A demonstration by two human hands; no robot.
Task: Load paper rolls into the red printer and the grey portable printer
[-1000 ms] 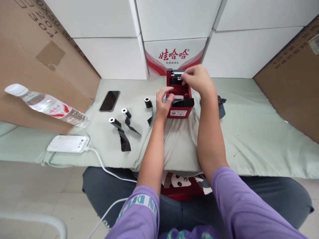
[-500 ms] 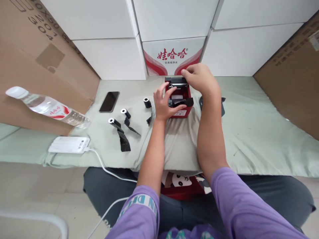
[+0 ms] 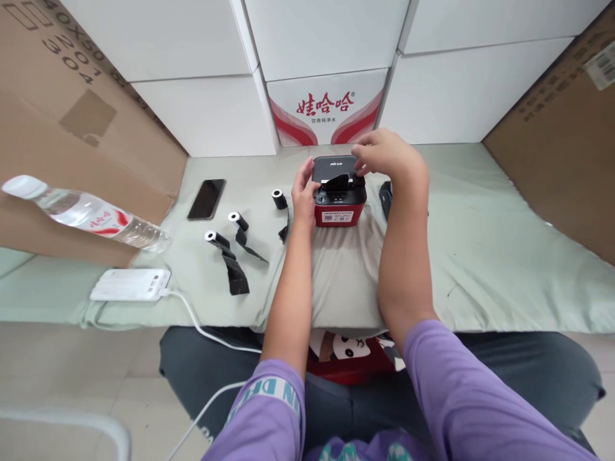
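A small red printer (image 3: 340, 210) with a black lid (image 3: 334, 170) stands on the green cloth in front of me, its lid down. A black strip sticks out of its front slot. My left hand (image 3: 303, 192) grips the printer's left side. My right hand (image 3: 384, 157) presses on the lid's right back corner. Three black rolls with loose tails (image 3: 280, 200) (image 3: 240, 224) (image 3: 223, 251) lie to the left of the printer.
A black phone (image 3: 206, 198), a white power bank (image 3: 129, 285) with a cable and a water bottle (image 3: 81, 212) lie at the left. A dark object (image 3: 385, 197) sits behind my right forearm. White cartons (image 3: 327, 109) and brown cardboard (image 3: 552, 128) wall the cloth-covered table (image 3: 504, 256).
The printer's lid, open a second ago with the inside showing, is now down. My right hand came down with it and my left hand shifted to the printer's side.
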